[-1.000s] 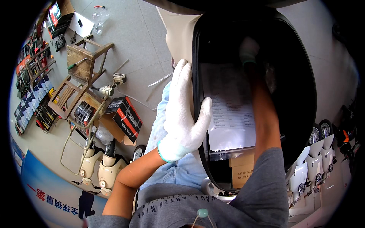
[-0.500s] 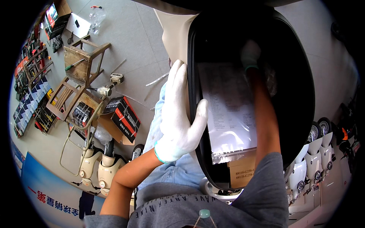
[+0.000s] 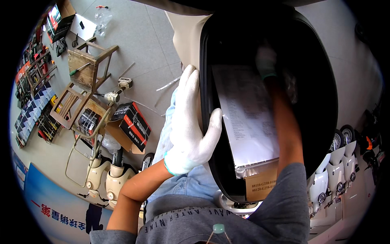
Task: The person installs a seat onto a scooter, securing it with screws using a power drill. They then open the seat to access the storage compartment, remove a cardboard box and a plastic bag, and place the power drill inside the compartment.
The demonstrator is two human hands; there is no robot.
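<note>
My left hand [image 3: 191, 126], in a white knitted glove, lies along the left rim of a deep black storage bin [image 3: 205, 89]. Its fingers are stretched out and the thumb crosses the rim. Down inside the bin is my right hand [image 3: 266, 61], also gloved. Deep shadow hides its fingers and anything they may hold. Beside that forearm lies a clear plastic bag with a printed paper sheet [image 3: 248, 118], slanted in the bin. A brown cardboard box [image 3: 260, 185] shows below it at the near end. Crumpled clear plastic [image 3: 290, 87] sits right of my wrist.
Left on the tiled floor stand a wooden stool [image 3: 87, 67] and a chair [image 3: 73, 105]. A cordless power tool [image 3: 115, 93] and an open black-and-red carton [image 3: 130, 126] are near them. Cream scooters [image 3: 115, 181] stand lower left, white ones [image 3: 319, 185] lower right.
The bagged sheet has turned and its near end has shifted to the right. My right hand has moved slightly within the bin. The left hand stays on the rim.
</note>
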